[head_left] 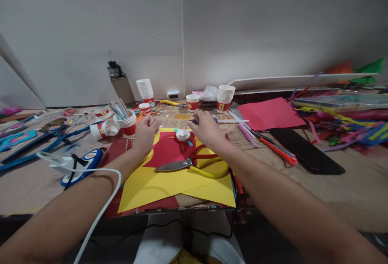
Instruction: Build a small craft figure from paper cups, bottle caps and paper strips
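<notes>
My left hand [148, 131] is above the left side of the red paper [163, 145], fingers curled closed; whatever they hold, if anything, is hidden. Across from it my right hand [206, 127] has its fingers bent together by a small dark item that I cannot make out. Between the hands, on the red paper, is a small white round piece [183, 135] with light blue bits beside it. Scissors with yellow handles [209, 172] lie closer to me, blades pointing left. Under them is yellow paper [151, 187].
Left are a paper cup of pens [126, 123], a blue-and-white device [91, 161] and a white cable [100, 207] crossing my left forearm. Stacked cups [224, 96] and a bottle [121, 86] stand behind. Right lie a red utility knife [280, 151], a black phone-like slab [309, 153] and colourful strips [348, 130].
</notes>
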Tool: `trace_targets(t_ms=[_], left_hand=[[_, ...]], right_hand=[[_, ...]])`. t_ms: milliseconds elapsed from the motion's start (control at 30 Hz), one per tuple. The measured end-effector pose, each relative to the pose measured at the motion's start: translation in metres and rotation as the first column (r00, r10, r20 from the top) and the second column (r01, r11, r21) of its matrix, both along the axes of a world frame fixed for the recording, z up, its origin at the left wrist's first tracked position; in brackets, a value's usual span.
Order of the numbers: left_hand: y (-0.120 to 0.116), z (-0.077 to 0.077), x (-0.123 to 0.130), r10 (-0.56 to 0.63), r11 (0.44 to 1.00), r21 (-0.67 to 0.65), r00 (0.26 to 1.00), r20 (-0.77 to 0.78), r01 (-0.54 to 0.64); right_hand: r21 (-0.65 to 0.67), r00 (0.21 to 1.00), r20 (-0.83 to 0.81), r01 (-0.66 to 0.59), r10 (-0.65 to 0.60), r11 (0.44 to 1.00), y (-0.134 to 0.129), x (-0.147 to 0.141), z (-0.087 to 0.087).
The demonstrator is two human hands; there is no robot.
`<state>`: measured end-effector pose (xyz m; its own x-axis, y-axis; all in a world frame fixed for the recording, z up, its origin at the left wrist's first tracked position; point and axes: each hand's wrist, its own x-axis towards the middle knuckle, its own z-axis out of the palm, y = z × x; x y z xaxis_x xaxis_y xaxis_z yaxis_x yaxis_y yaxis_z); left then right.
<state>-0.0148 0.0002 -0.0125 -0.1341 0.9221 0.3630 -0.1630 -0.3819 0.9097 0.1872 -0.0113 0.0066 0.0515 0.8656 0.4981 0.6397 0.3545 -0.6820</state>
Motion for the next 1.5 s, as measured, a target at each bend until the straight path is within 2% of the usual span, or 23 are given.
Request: trace_targets(t_ms=[133, 233, 333, 467, 667, 833, 900, 1033, 1267, 1433, 1500], left_hand=[[-0.010, 0.009, 0.003, -0.068, 0.996, 0.056, 0.996, -0.058, 0.072], [-0.019, 0.010, 0.010, -0.158, 0.987, -0.028, 0.980, -0.119, 0.156], [-0.028, 0.011, 0.018, -0.240, 0.969, -0.107, 0.957, -0.163, 0.225], [-0.035, 0.013, 0.023, -0.279, 0.958, -0.122, 0.935, -0.220, 0.258], [-0.032, 0.013, 0.019, -0.189, 0.981, -0.102, 0.921, -0.340, 0.164], [-0.024, 0.011, 0.010, -0.078, 0.997, -0.025, 0.841, -0.535, 0.076], [-0.023, 0.012, 0.008, -0.058, 0.996, 0.018, 0.797, -0.602, 0.086], [-0.023, 0.014, 0.006, 0.024, 0.984, 0.145, 0.734, -0.679, 0.101], [-0.017, 0.012, 0.004, 0.120, 0.943, 0.304, 0.715, -0.689, 0.134], [-0.023, 0.011, 0.006, 0.042, 0.973, 0.200, 0.771, -0.636, 0.112], [-0.025, 0.012, 0.007, 0.026, 0.981, 0.165, 0.770, -0.638, 0.103]], right_hand=[[0.018, 0.987, -0.092, -0.128, 0.129, 0.992, -0.006, -0.006, 0.009], [-0.012, 0.961, -0.140, -0.244, 0.240, 0.970, -0.010, -0.012, 0.011], [-0.025, 0.942, -0.163, -0.300, 0.292, 0.954, -0.013, -0.016, 0.009], [-0.103, 0.913, -0.230, -0.367, 0.337, 0.924, -0.014, -0.021, 0.002], [-0.202, 0.866, -0.350, -0.443, 0.358, 0.873, -0.017, -0.029, 0.000], [-0.204, 0.851, -0.217, -0.519, 0.478, 0.830, -0.022, -0.031, 0.004], [-0.202, 0.861, -0.179, -0.506, 0.476, 0.839, -0.021, -0.029, 0.004], [-0.206, 0.884, -0.204, -0.459, 0.421, 0.864, -0.017, -0.027, 0.001], [-0.176, 0.865, -0.271, -0.475, 0.421, 0.862, -0.016, -0.025, 0.002], [-0.188, 0.851, -0.331, -0.483, 0.408, 0.855, -0.016, -0.026, -0.002], [-0.186, 0.850, -0.322, -0.489, 0.417, 0.852, -0.015, -0.026, -0.005]])
